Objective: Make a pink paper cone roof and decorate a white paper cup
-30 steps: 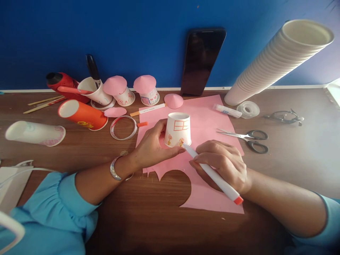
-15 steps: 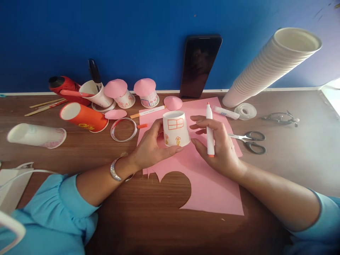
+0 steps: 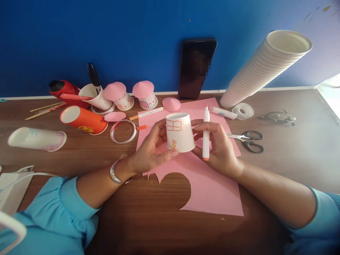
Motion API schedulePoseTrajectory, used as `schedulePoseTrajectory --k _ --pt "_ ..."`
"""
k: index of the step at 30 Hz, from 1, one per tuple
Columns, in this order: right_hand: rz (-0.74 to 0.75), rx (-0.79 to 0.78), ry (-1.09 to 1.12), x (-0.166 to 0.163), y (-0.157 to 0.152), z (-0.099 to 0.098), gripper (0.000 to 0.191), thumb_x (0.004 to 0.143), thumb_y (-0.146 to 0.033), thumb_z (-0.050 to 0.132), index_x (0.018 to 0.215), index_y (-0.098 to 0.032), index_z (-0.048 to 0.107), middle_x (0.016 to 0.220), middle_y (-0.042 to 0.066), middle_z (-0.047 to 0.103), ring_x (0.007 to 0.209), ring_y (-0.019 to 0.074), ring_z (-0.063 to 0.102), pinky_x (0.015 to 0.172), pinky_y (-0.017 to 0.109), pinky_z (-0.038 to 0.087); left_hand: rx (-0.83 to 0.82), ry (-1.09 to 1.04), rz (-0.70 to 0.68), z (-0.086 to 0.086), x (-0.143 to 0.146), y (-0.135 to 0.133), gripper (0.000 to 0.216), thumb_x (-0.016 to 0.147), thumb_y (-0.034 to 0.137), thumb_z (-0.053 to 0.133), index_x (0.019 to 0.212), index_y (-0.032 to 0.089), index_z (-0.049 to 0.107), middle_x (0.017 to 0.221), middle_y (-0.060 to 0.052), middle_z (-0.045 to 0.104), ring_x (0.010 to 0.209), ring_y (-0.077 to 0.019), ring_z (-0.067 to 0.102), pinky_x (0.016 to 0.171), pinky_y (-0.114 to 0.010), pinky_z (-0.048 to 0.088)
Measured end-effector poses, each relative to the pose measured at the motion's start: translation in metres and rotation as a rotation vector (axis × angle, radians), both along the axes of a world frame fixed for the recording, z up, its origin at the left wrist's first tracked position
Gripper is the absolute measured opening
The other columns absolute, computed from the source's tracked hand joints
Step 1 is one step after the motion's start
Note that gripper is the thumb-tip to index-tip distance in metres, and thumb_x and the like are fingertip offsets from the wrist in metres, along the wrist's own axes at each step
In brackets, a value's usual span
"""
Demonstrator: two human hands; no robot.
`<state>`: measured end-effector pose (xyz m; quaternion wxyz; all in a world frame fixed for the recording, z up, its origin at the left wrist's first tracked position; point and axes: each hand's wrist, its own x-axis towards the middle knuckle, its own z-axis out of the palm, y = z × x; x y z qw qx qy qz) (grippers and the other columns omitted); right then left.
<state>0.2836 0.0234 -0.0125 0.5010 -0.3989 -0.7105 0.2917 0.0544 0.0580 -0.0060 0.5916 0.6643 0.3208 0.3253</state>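
Observation:
An upturned white paper cup (image 3: 180, 132) with an orange window and a small flower drawn on it is held just above a pink paper sheet (image 3: 209, 184). My left hand (image 3: 151, 150) grips the cup from the left, thumb and fingers round its rim. My right hand (image 3: 219, 148) touches the cup's right side with its fingertips while holding a white marker (image 3: 205, 132) upright, orange tip pointing up.
Against the blue wall lean a dark phone (image 3: 195, 69) and a tilted stack of white cups (image 3: 262, 65). Two pink-roofed cups (image 3: 145, 94), an orange cup (image 3: 83, 119), a tape ring (image 3: 123, 131), scissors (image 3: 248, 140), a glue stick (image 3: 223, 112) and a pink cone (image 3: 171, 103) lie around.
My right hand lifted the marker off the cup, turned it upright, then closed in on the cup's right side. The cup has rotated, showing one flower, and sits slightly higher.

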Motion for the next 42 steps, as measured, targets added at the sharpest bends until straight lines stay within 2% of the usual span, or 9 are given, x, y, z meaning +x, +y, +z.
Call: schedulePoseTrajectory --k 5,8,13,19,24,27,36,39,42 --pt "-0.065 0.176 -0.166 -0.003 -0.003 0.003 0.040 0.088 -0.012 0.069 0.121 -0.025 0.052 0.116 0.010 0.069 0.100 0.0229 0.069 0.077 0.038 0.058 -0.072 0.039 -0.152 -0.001 -0.002 -0.006 0.062 0.089 0.031 0.071 0.145 0.033 0.046 0.141 -0.013 0.062 0.134 -0.0326 0.059 0.108 -0.056 0.057" --pt "-0.128 0.241 -0.236 -0.003 -0.006 0.003 0.035 0.090 -0.007 0.062 0.119 -0.025 0.053 0.107 0.008 0.068 0.089 0.0203 0.067 0.071 0.035 0.054 -0.064 0.026 -0.207 0.002 0.002 -0.005 0.062 0.082 0.034 0.080 0.137 0.031 0.052 0.142 -0.012 0.060 0.136 -0.0339 0.057 0.112 -0.059 0.052" --pt "-0.259 0.255 -0.358 -0.003 -0.010 0.002 0.029 0.093 -0.007 0.052 0.117 -0.023 0.053 0.090 0.003 0.055 0.072 0.0167 0.054 0.057 0.029 0.042 -0.030 -0.085 -0.156 0.004 0.013 -0.007 0.079 0.066 0.032 0.094 0.133 0.032 0.052 0.138 -0.009 0.061 0.136 -0.0334 0.057 0.112 -0.055 0.052" --pt "-0.222 0.425 -0.599 -0.006 -0.016 0.001 0.036 0.096 -0.008 0.050 0.129 -0.021 0.049 0.088 0.004 0.052 0.070 0.0173 0.048 0.052 0.027 0.037 -0.135 -0.018 -0.036 0.002 0.014 -0.015 0.080 0.066 0.040 0.094 0.132 0.029 0.051 0.137 -0.012 0.063 0.129 -0.0349 0.061 0.102 -0.054 0.058" --pt "-0.100 0.291 -0.481 -0.004 -0.012 0.001 0.040 0.095 -0.015 0.059 0.132 -0.022 0.047 0.096 0.006 0.057 0.079 0.0203 0.056 0.063 0.033 0.051 -0.073 0.008 0.054 0.000 0.009 -0.009 0.078 0.074 0.033 0.088 0.138 0.029 0.044 0.143 -0.012 0.059 0.133 -0.0323 0.059 0.107 -0.052 0.056" --pt "-0.043 0.228 -0.393 -0.003 -0.009 0.001 0.040 0.094 -0.018 0.064 0.130 -0.021 0.047 0.099 0.007 0.060 0.082 0.0204 0.060 0.067 0.034 0.054 -0.007 0.004 0.041 -0.002 0.006 -0.004 0.077 0.079 0.027 0.083 0.143 0.029 0.040 0.148 -0.012 0.054 0.138 -0.0298 0.055 0.112 -0.049 0.053" --pt "-0.018 0.297 -0.374 -0.004 -0.008 0.006 0.038 0.094 -0.010 0.061 0.129 -0.022 0.052 0.101 0.007 0.066 0.083 0.0198 0.064 0.069 0.035 0.056 -0.077 0.090 0.006 0.002 0.006 -0.001 0.060 0.077 0.033 0.084 0.127 0.027 0.049 0.125 -0.009 0.065 0.115 -0.0295 0.066 0.093 -0.048 0.061" --pt "-0.022 0.349 -0.310 -0.001 -0.010 0.014 0.035 0.099 -0.018 0.060 0.134 -0.021 0.053 0.097 0.007 0.068 0.081 0.0206 0.064 0.068 0.036 0.056 -0.124 0.059 0.051 0.001 0.005 0.000 0.063 0.077 0.036 0.083 0.128 0.027 0.047 0.122 -0.009 0.064 0.113 -0.0289 0.066 0.090 -0.046 0.061" --pt "-0.011 0.435 -0.329 0.002 -0.014 0.022 0.035 0.108 -0.033 0.045 0.137 -0.017 0.056 0.087 0.006 0.062 0.073 0.0192 0.061 0.062 0.035 0.056 -0.132 0.030 0.045 0.001 0.006 0.002 0.065 0.077 0.035 0.083 0.129 0.026 0.045 0.122 -0.009 0.063 0.114 -0.0290 0.065 0.091 -0.045 0.059"
